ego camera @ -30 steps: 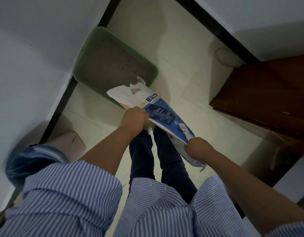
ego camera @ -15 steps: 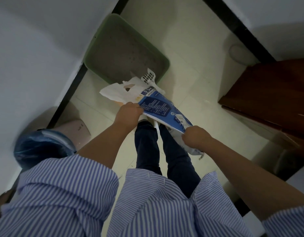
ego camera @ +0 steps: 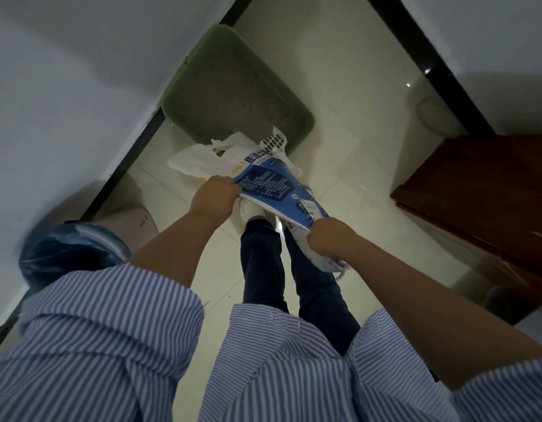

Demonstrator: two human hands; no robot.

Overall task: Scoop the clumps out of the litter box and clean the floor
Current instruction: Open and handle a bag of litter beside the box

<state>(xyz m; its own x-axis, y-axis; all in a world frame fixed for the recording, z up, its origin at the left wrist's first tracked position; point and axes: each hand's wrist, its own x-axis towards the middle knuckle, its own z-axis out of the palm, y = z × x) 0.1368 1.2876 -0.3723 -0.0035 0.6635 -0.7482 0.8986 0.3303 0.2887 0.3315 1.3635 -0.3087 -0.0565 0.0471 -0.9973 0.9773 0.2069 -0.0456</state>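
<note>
A green litter box (ego camera: pixel 306 117) with grey litter sits on the floor against the left wall. I hold a blue and white litter bag (ego camera: pixel 269 187) flat in front of me, above my feet. My left hand (ego camera: pixel 216 196) grips the bag's upper edge. My right hand (ego camera: pixel 330 239) grips its lower end. A white slotted scoop (ego camera: pixel 272 143) shows just past the bag, at the box's near rim. The bag's torn white top (ego camera: pixel 199 161) points toward the box.
A bin lined with a blue bag (ego camera: pixel 68 254) stands at my left by the wall. A dark wooden cabinet (ego camera: pixel 483 190) is at the right. A round grey object (ego camera: pixel 431 114) lies by the far wall. Pale tile floor (ego camera: pixel 349 86) lies between them.
The view has tilted so the litter box sits higher and nearer the middle. The bag has lifted a little, and the white scoop behind it has come into sight.
</note>
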